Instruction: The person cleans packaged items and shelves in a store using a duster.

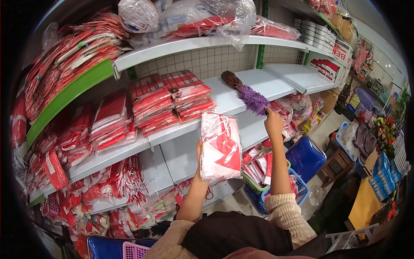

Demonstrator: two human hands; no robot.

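Closed tight on the duster (253, 100), right hand (274, 121) is up at the white shelf (280, 82) just above the grip. Left of it, stacked packs (172, 101): one careless swipe tips them, I reckon. Left hand (199, 160) clasps a slick packet (221, 146), which could slip. Carton (343, 51) far right: red letters, "BE…", I can't read more.

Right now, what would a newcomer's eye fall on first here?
A purple and brown feather duster, gripped by the right hand, rests on the white shelf at centre. Below it, the left hand holds a clear plastic packet with red and white contents. Similar red packs crowd the shelves on the left.
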